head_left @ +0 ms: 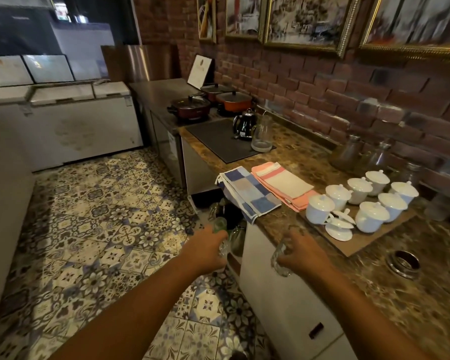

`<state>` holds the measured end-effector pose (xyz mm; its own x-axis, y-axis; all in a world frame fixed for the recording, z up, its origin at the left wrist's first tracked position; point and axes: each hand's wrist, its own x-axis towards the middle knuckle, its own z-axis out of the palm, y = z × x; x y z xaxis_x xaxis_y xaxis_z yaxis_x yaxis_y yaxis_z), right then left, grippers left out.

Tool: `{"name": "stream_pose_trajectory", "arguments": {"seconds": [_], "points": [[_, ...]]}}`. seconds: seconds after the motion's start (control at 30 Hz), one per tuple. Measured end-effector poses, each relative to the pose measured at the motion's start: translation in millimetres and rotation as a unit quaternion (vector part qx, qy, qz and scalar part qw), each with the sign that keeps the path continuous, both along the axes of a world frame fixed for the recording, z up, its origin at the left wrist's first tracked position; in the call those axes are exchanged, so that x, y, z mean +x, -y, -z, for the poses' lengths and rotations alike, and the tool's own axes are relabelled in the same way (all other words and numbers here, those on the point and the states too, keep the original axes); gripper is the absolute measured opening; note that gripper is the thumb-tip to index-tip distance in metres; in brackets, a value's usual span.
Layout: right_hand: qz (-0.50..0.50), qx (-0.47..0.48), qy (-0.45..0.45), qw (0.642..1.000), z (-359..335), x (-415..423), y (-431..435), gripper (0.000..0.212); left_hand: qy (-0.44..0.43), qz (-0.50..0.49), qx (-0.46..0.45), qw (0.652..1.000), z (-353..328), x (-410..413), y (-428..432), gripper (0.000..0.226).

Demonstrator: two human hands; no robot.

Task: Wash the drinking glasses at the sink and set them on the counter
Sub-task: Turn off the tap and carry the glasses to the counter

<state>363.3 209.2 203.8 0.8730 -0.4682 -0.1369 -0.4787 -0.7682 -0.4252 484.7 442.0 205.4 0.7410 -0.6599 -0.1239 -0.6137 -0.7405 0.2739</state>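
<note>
My left hand (207, 252) grips a clear drinking glass (223, 247) out over the tiled floor, just left of the counter's front edge. My right hand (303, 253) holds a second clear glass (278, 261) at the edge of the brown marble counter (400, 302). Both glasses are blurred and partly hidden by my fingers. More glassware (220, 223) shows dimly in the open shelf below the counter. No sink is in view.
A blue checked cloth (250, 193) and a pink cloth (283, 184) lie on the counter. A board carries several white lidded cups (359, 201). A round hole (403, 263) sits in the counter. A kettle (244, 124), glass jug (262, 133), pots (190, 107) and chest freezers (63, 120) stand further off.
</note>
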Motion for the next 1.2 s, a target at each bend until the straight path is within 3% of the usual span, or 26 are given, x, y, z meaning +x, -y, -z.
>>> {"name": "stream_pose_trajectory", "arguments": {"seconds": [0.27, 0.53, 0.9, 1.2], "points": [[0.01, -0.014, -0.005, 1.0, 17, 55, 19, 0.067, 0.007, 0.033, -0.006, 0.999, 4, 62, 50, 0.066], [0.018, 0.011, -0.012, 1.0, 38, 94, 64, 0.057, 0.011, 0.081, 0.001, 0.997, 23, 119, 124, 0.061], [0.11, 0.038, -0.023, 0.993, 45, 112, 116, 0.078, -0.014, 0.142, -0.006, 0.99, 34, 162, 207, 0.071], [0.183, 0.025, -0.012, 0.983, 43, 103, 131, 0.076, -0.062, 0.205, -0.035, 0.976, 39, 180, 251, 0.072]]}}
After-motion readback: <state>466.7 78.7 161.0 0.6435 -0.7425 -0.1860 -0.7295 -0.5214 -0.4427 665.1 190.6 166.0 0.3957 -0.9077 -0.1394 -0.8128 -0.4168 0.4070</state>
